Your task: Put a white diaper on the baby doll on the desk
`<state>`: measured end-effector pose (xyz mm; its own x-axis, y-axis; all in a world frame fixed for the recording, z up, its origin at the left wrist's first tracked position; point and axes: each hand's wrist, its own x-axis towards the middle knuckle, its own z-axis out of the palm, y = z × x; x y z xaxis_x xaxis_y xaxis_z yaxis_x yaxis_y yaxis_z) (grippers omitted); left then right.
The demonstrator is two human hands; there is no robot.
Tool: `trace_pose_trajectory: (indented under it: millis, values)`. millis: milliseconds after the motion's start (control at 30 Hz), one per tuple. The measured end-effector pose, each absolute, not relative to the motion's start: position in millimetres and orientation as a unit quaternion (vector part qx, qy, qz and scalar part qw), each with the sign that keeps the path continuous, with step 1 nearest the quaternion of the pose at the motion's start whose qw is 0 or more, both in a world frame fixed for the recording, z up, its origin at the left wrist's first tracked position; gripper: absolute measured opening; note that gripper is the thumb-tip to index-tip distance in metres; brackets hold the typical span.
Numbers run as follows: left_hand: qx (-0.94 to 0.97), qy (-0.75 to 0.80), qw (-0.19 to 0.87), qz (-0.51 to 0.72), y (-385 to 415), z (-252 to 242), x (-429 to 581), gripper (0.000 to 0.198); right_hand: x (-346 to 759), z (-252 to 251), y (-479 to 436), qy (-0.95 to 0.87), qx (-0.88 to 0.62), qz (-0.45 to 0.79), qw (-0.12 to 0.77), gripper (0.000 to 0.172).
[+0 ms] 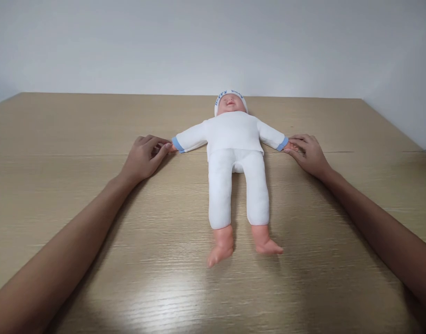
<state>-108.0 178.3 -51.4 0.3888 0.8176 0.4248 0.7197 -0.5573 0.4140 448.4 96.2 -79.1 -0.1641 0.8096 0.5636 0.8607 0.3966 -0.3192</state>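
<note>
A baby doll (235, 134) in a white top and white trousers lies on its back, its head toward the far edge. It wears a white cap (217, 105) with blue lettering, and its sleeves end in blue cuffs. Both doll arms are stretched out sideways. My left hand (145, 155) has its thumb and fingers closed on the doll's hand at the left. On the other side, my right hand (309, 153) pinches the doll's hand at the right. The doll's bare feet point toward me, legs slightly apart.
The doll lies on a light wooden table (157, 232) with a thin seam running across it. Behind the table's far edge rises a pale wall (213, 46). A small dark object shows at the right frame edge.
</note>
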Motion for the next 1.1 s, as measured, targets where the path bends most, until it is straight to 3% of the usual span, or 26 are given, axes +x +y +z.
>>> trace_pose_trajectory:
  millis: [300, 533, 733, 1100]
  values:
    - [0.832, 0.458, 0.083, 0.301, 180.8, -51.9, -108.4, 0.051, 451.9, -79.5, 101.4, -0.767, -0.548, -0.022, 0.332, 0.038]
    - [0.832, 0.452, 0.090, 0.308, 179.6, -51.7, -108.7, 0.055, 458.7, -73.6, 86.4, -0.731, -0.580, -0.025, 0.359, 0.049]
    - [0.831, 0.450, 0.100, 0.311, 178.0, -51.0, -106.7, 0.050, 470.6, -65.2, 80.3, -0.743, -0.580, -0.013, 0.332, 0.032]
    - [0.826, 0.478, 0.091, 0.285, 174.5, -46.8, -102.2, 0.061, 472.8, -67.2, 80.3, -0.734, -0.584, -0.025, 0.345, 0.032]
